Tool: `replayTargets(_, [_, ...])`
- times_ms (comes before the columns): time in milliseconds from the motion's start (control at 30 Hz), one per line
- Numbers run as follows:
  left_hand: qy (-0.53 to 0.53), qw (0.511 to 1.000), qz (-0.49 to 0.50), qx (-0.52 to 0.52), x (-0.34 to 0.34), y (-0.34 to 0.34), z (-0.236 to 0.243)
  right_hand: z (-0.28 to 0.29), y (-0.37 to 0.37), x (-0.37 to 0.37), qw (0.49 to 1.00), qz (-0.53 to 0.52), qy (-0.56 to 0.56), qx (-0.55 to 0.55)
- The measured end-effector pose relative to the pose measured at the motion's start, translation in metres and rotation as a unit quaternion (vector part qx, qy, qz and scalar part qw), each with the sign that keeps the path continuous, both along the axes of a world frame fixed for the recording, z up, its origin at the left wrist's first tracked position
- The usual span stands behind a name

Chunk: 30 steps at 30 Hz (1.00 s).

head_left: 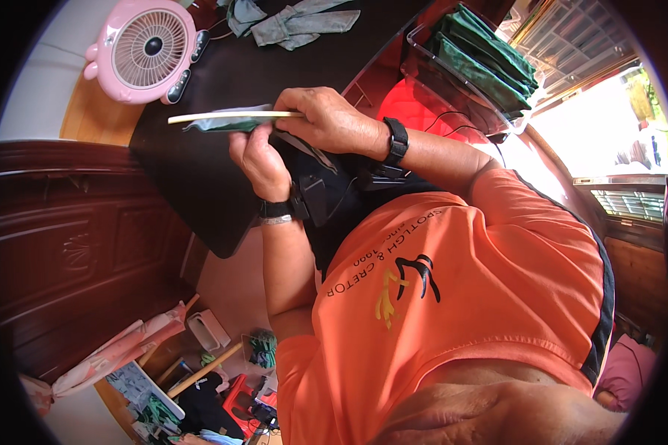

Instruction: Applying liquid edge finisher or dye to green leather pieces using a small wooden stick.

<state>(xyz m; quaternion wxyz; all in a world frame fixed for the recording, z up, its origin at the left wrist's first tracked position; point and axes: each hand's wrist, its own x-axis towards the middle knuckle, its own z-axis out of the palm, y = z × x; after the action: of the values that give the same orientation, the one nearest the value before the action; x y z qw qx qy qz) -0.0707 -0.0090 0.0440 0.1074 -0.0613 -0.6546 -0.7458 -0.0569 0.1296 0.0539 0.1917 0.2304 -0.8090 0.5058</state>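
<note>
Green fabric (226, 125) is being held against a thin pale board (215, 116), which is being presented nearly edge-on over the dark table (189, 170). The board's right end is being clamped by the right hand (323, 119), while the fabric's near edge is apparently being pinched by the left hand (262, 165). Good handling probably depends on the fabric being kept smooth, light, even pressure being applied, and the board being steadied without being bent.
</note>
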Motion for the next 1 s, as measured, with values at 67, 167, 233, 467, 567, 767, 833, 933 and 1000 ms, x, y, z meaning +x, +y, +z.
replayTargets(67, [0.013,0.999,0.011,-0.043,-0.009,-0.009,-0.009,0.002,-0.005,0.005,0.999,0.013,0.013,0.033])
replayTargets(167, [0.048,0.992,0.034,-0.11,-0.015,-0.012,-0.012,0.001,-0.011,0.003,0.999,0.017,0.01,0.028])
replayTargets(233, [0.056,0.996,0.07,0.002,-0.014,-0.001,-0.003,0.003,-0.013,0.003,0.999,0.025,0.008,0.026])
replayTargets(467, [0.051,0.995,0.068,-0.059,-0.014,-0.013,0.0,-0.008,-0.022,0.006,0.994,0.017,-0.1,-0.05])
replayTargets(567, [0.026,0.997,0.073,-0.017,-0.009,-0.007,0.002,-0.01,-0.019,0.002,0.997,-0.003,-0.07,0.016])
replayTargets(767, [-0.044,0.989,0.061,0.128,-0.005,-0.006,0.01,-0.005,-0.013,-0.006,0.995,-0.036,-0.086,0.026])
replayTargets(833, [-0.102,0.972,0.012,0.209,0.001,-0.01,0.008,-0.005,-0.004,-0.013,0.994,-0.081,-0.024,0.07])
replayTargets(933, [-0.178,0.946,-0.054,0.265,0.009,-0.011,0.006,-0.007,-0.001,-0.021,0.991,-0.103,0.004,0.081])
replayTargets(1000, [-0.178,0.947,-0.086,0.253,0.015,-0.007,0.005,-0.007,0.0,-0.025,0.987,-0.12,0.007,0.103])
